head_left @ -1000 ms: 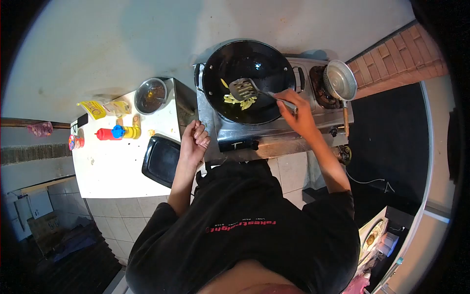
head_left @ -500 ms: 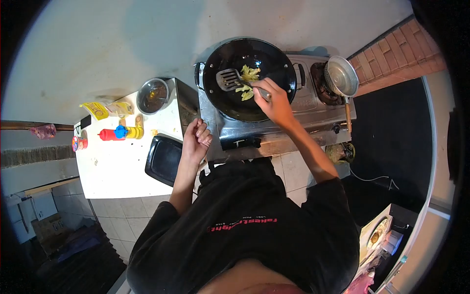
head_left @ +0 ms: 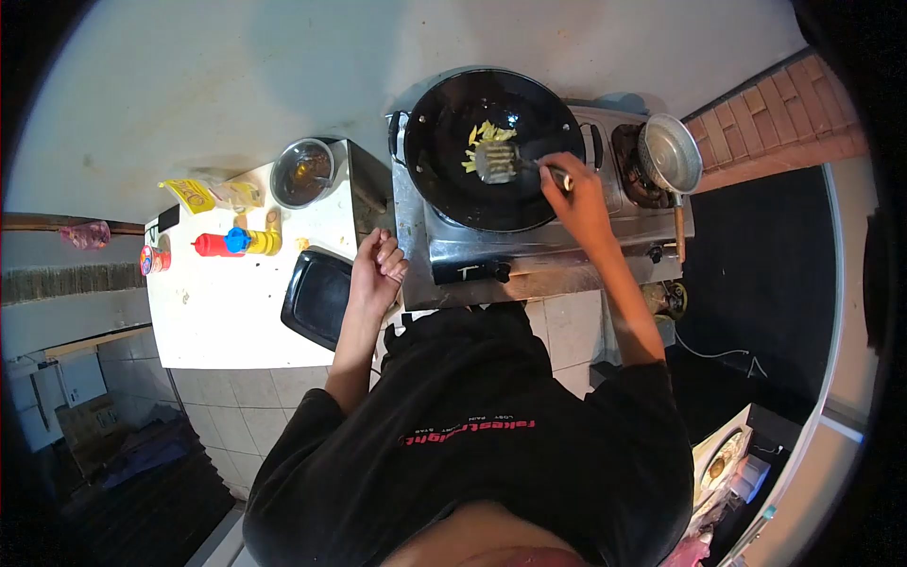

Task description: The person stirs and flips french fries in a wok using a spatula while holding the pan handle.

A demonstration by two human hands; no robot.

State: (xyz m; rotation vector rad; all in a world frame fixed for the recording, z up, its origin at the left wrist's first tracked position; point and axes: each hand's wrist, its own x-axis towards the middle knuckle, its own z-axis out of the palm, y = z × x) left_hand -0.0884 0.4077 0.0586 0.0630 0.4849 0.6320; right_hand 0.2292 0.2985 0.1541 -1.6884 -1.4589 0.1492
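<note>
My right hand (head_left: 574, 197) is closed around the handle of a slotted spatula (head_left: 497, 162). The spatula's head is inside a large black wok (head_left: 439, 194), at the lower edge of some pale yellow-green vegetable pieces (head_left: 493, 131). The wok sits on the left side of a metal gas stove (head_left: 567, 253). My left hand (head_left: 381, 260) is held in a loose fist in front of the stove's left corner, with nothing visible in it. Close to it, a black square tray (head_left: 321, 298) lies on the white table.
On the white table (head_left: 227, 331) are a metal bowl (head_left: 302, 175), a red bottle (head_left: 215, 246), a yellow bottle with a blue cap (head_left: 253, 241) and a yellow packet (head_left: 187, 195). A saucepan (head_left: 671, 156) stands at the stove's right, its wooden handle pointing toward me.
The spatula has moved right and slightly down in the wok, its head now against the vegetables. My right hand has shifted right with it. The left hand stays curled in place.
</note>
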